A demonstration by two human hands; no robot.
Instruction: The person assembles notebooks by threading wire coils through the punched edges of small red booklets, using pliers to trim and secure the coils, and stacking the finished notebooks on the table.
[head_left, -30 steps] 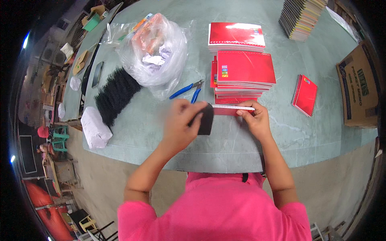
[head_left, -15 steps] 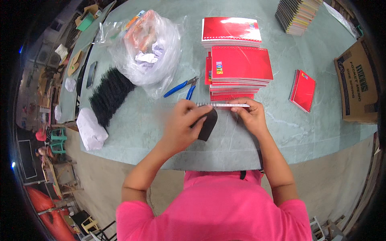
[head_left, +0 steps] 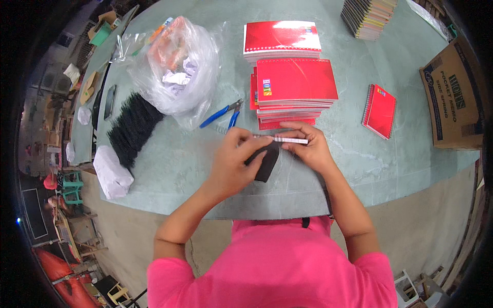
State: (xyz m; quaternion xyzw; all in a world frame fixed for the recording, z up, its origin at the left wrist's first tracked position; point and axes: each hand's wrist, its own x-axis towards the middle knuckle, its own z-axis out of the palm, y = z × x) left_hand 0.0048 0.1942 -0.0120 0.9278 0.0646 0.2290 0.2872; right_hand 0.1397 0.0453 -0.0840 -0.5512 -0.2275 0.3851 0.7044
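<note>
Just this side of the stacked notebooks, my right hand (head_left: 310, 150) pinches a small memo pad (head_left: 291, 140) held edge-on, its pages toward me. My left hand (head_left: 233, 163) is closed at the pad's left end, fingers on a thin dark wire coil (head_left: 221, 130) whose tail sticks out to the left, blurred. Under the left fingers stands a black block-like piece (head_left: 267, 163); whether the hand grips it is hidden. Blue-handled cutting pliers (head_left: 222, 115) lie beyond the left hand. Red spiral notebooks (head_left: 298, 82) are piled in front of both hands.
A clear plastic bag (head_left: 177, 77) of scraps sits far left, beside a heap of black wire coils (head_left: 134, 128) and a white wrapped bundle (head_left: 112, 172). One red notebook (head_left: 380, 111) lies right, near a cardboard box (head_left: 454, 97). More notebooks (head_left: 367, 18) stand at the back.
The whole view has shifted slightly, with table items appearing a little further left. Both hands keep their hold at the pad; the right fingers have moved slightly closer to the left hand.
</note>
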